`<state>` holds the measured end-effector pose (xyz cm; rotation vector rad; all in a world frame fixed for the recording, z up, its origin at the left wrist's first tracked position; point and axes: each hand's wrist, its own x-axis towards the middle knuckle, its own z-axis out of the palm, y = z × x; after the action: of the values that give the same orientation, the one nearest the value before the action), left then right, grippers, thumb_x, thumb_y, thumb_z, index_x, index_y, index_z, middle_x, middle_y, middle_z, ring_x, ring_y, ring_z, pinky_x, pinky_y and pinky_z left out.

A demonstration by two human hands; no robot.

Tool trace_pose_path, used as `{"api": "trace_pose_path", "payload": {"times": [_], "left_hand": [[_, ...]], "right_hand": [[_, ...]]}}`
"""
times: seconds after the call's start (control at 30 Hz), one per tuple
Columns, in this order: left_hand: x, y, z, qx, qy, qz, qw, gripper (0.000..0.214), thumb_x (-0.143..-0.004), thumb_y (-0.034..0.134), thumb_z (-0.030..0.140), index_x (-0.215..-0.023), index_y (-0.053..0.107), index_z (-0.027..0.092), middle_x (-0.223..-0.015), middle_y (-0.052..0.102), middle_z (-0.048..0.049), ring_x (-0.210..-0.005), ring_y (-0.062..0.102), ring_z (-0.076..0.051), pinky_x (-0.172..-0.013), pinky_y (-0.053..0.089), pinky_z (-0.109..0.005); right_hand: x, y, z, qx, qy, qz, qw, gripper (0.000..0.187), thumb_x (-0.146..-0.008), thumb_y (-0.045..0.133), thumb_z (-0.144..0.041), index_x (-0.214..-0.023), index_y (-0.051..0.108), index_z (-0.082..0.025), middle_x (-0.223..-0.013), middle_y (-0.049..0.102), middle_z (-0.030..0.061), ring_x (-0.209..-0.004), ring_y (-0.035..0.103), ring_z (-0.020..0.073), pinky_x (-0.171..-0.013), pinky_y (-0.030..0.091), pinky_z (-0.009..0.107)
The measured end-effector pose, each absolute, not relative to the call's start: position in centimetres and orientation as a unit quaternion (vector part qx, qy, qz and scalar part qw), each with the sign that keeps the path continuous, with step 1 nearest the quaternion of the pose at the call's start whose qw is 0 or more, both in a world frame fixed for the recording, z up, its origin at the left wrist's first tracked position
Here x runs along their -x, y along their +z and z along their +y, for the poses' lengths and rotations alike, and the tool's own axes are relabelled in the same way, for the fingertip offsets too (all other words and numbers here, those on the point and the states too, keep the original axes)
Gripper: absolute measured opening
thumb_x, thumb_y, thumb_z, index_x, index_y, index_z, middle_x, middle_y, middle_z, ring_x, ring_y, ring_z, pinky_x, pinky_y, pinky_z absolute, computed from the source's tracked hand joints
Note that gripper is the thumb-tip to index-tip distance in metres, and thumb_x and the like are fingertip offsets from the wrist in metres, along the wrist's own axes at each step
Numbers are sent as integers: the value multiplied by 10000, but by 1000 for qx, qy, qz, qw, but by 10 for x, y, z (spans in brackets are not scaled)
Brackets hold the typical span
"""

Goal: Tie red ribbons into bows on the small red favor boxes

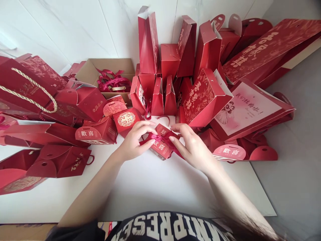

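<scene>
A small red gift box [160,149] with gold characters rests on the white board [150,187] in front of me. A dark pink ribbon [162,138] crosses its top. My left hand [135,140] pinches the ribbon at the box's left side, fingers curled. My right hand [193,145] pinches the ribbon's other end at the right side of the box. Both hands touch the box.
Many red gift boxes and bags ring the board: a rope-handled bag [22,87] at left, folded handle boxes [57,160] at lower left, upright boxes [160,67] behind, large flat bags [250,107] at right. A cardboard carton [110,68] holds loose ribbons [112,82].
</scene>
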<state>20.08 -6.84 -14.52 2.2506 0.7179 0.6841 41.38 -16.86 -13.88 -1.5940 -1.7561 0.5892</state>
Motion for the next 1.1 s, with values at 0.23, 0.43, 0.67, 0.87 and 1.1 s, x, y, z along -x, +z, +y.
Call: {"api": "trace_pose_path", "payload": {"times": [0.23, 0.43, 0.67, 0.87, 1.1], "left_hand": [[-208, -135, -49, -888, 180, 250, 343, 126, -858, 613, 257, -755, 591, 188, -1208, 598, -66, -1162, 544, -230, -928, 488, -363], [-215, -141, -46, -863, 178, 246, 403, 266, -877, 602, 308, -657, 537, 173, -1208, 593, -63, -1146, 572, -216, -986, 448, -370], [-219, -148, -44, -848, 202, 267, 411, 359, -872, 606, 311, -584, 445, 168, -1122, 612, -65, -1082, 601, -202, -928, 467, -335], [-222, -151, -42, -838, 212, 301, 404, 428, -875, 596, 351, -533, 420, 164, -1086, 641, -61, -983, 628, -186, -890, 476, -343], [-224, -153, -43, -822, 226, 328, 408, 442, -851, 618, 381, -515, 423, 170, -1062, 657, -64, -1020, 629, -208, -921, 485, -365]], "right_hand": [[-398, -151, -190, 772, 151, -546, 289, 314, -966, 424, -513, -951, 527, -217, -959, 646, 84, -790, 645, 247, -601, 468, 328], [-407, -142, -194, 792, 233, -487, 284, 495, -938, 362, -643, -770, 547, -216, -727, 662, 43, -586, 597, 187, -554, 383, 286], [-408, -159, -193, 644, 474, -515, 308, 450, -891, 548, -573, -645, 593, -198, -611, 650, -6, -570, 576, 136, -584, 415, 257], [-416, -170, -187, 542, 562, -445, 438, 369, -913, 553, -517, -757, 584, -183, -825, 702, 47, -744, 655, 152, -605, 503, 242], [-416, -170, -190, 577, 445, -548, 411, 336, -955, 509, -433, -721, 549, -195, -787, 671, 30, -744, 608, 160, -683, 477, 275]]}}
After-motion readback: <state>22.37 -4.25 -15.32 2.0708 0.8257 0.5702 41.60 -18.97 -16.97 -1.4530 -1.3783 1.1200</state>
